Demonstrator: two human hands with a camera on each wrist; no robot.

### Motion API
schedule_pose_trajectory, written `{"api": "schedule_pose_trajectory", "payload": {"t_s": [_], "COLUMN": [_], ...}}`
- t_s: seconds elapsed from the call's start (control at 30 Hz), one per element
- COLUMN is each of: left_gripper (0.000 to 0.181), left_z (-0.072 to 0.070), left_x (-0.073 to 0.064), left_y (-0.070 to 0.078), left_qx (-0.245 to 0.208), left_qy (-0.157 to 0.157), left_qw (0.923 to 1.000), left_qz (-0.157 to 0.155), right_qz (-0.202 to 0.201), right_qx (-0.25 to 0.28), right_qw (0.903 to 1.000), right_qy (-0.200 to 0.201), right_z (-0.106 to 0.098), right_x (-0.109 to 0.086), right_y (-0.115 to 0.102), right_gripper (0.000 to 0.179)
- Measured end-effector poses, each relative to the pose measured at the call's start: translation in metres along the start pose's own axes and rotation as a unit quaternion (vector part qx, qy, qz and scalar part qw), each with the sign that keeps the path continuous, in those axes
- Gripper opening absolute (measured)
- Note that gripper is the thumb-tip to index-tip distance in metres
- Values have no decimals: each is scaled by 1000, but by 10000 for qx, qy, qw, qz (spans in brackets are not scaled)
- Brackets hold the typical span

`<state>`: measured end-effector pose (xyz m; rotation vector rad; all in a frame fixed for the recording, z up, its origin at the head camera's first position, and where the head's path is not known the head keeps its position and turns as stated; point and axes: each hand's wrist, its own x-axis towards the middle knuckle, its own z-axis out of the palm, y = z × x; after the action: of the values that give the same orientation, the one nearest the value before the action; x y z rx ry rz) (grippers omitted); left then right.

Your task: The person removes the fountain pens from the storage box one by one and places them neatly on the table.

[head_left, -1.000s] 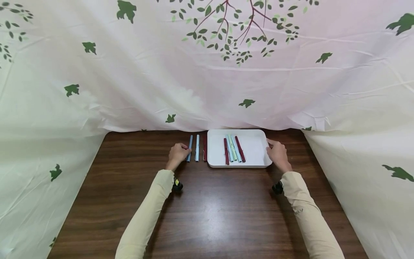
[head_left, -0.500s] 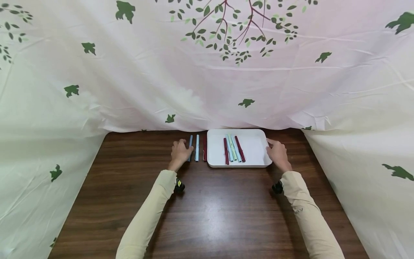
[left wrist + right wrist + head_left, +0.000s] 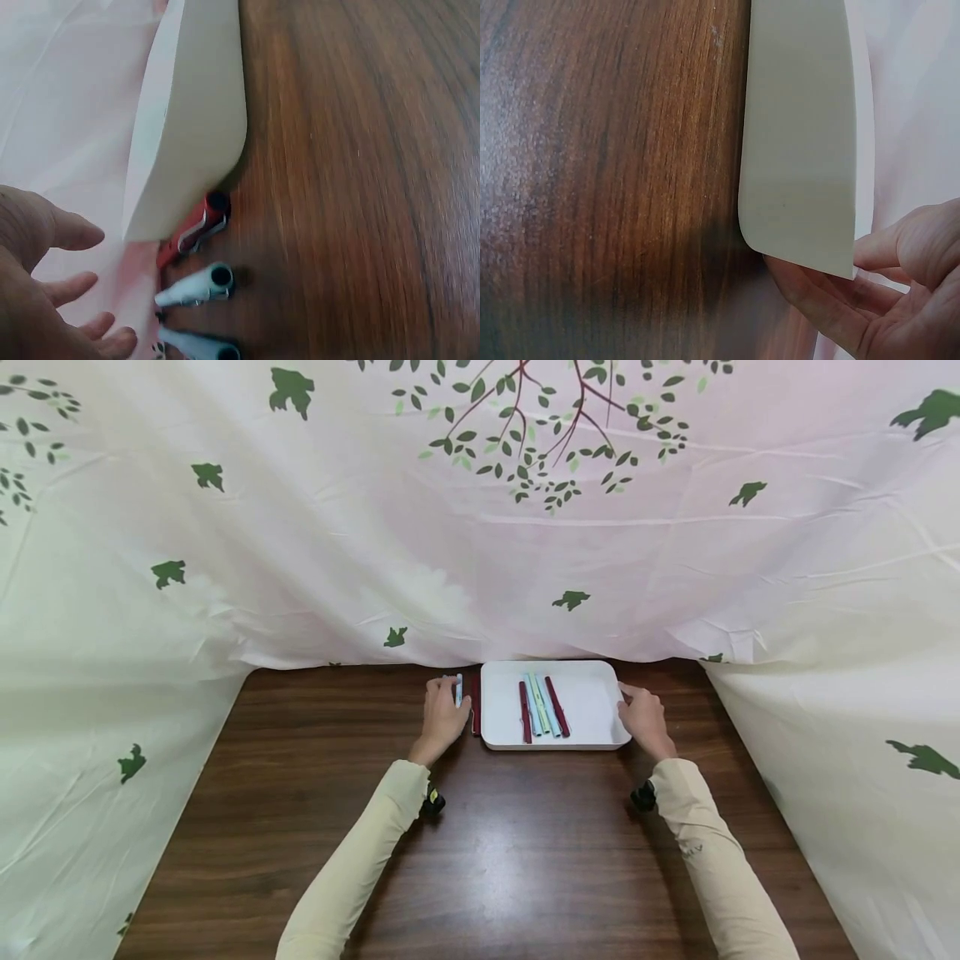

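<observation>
My left hand [image 3: 444,710] is held over the pens left of the tray, thumb and fingers apart with nothing between them. A pale blue pen [image 3: 459,690] shows past its fingertips, and a dark red pen [image 3: 476,706] lies against the tray's left side. In the left wrist view a darker blue pen [image 3: 199,346] lies beyond the pale one; the hand covers it in the head view. At the white tray's [image 3: 592,739] right end, my right hand [image 3: 645,720] grips the wall, thumb at the rim and fingers low on the outside, as the right wrist view shows.
Inside the tray lie two dark red pens, one a red pen [image 3: 557,706] on the right, with pale blue pens and a pale green pen [image 3: 538,703] between them. The brown wooden table [image 3: 495,860] ends at a printed cloth [image 3: 337,568] behind the tray.
My left hand has let go of the blue pen and moved right, over the blue and pale blue pens. The right hand and tray have stayed in place.
</observation>
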<state>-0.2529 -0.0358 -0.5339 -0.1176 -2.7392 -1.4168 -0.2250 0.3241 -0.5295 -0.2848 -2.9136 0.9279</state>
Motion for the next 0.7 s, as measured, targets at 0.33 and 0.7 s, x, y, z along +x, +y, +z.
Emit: {"api": "schedule_pose_trajectory", "payload": {"t_s": [0.33, 0.7], "left_gripper": [35, 42], "left_z": [26, 46], "left_x": [-9, -16], "left_y": [15, 31], "left_qx": [260, 412], "left_qy": [-49, -999], "left_qw": [9879, 9812], "left_qz": [1530, 1601], "right_qz": [-79, -79], "right_qx": [2, -64], "right_qw": [10000, 9999], "right_qy": [26, 3], "right_z": [5, 6], "right_x": [-2, 0], "right_y": [1, 0], "right_gripper": [44, 45]}}
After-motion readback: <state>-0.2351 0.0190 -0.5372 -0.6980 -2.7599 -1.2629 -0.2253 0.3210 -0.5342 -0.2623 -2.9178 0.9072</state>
